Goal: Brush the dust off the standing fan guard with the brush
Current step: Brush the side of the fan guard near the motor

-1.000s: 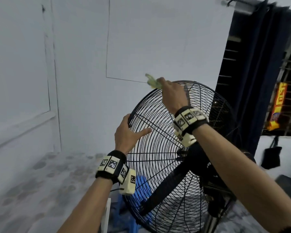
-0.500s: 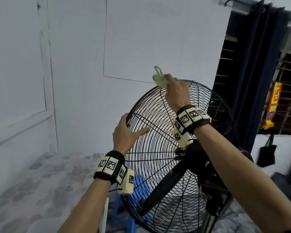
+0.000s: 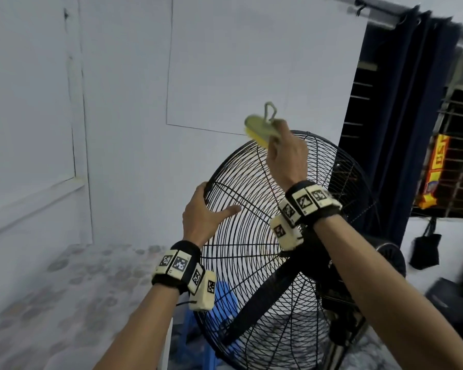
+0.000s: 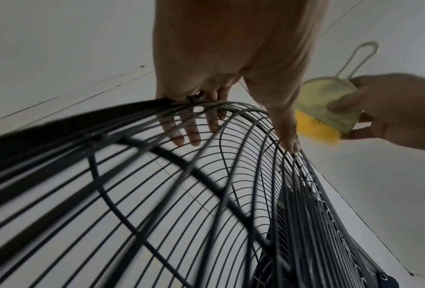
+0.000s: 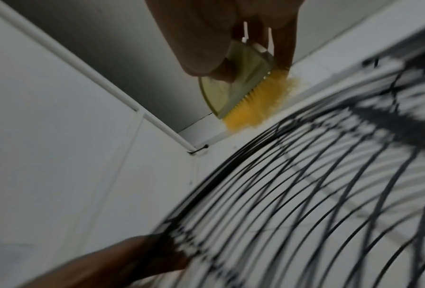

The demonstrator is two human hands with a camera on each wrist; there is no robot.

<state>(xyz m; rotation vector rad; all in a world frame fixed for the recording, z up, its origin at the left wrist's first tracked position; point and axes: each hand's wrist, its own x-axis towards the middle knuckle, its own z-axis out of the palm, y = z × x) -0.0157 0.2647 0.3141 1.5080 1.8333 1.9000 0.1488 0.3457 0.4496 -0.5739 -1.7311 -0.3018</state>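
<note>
Fan guard (image 3: 254, 222) sits centre-right of the head frame, black wire cage tilted back toward the wall, blade and motor hub visible behind it at lower right. Left hand (image 3: 202, 214) grips the outer rim at the guard's upper left: fingers wrapped over the rim to the far side, thumb laid flat across the wires. Reads as a brace, so the head doesn't swing or rock under brush pressure. Right hand (image 3: 285, 153) holds the brush (image 3: 259, 128) pinched by its pale green back, thumb on one face and fingers on the other, yellow bristles (image 4: 316, 129) pointing down at the top edge of the guard, centre of the head frame. The wire hang loop sticks up free, unused as a handle; gripping the body likely gives better control on thin wires. In the right wrist view the bristles look just off the top wires; contact unclear, frame is blurred. Blue stool (image 3: 225, 297) shows through the cage, lower centre.
</note>
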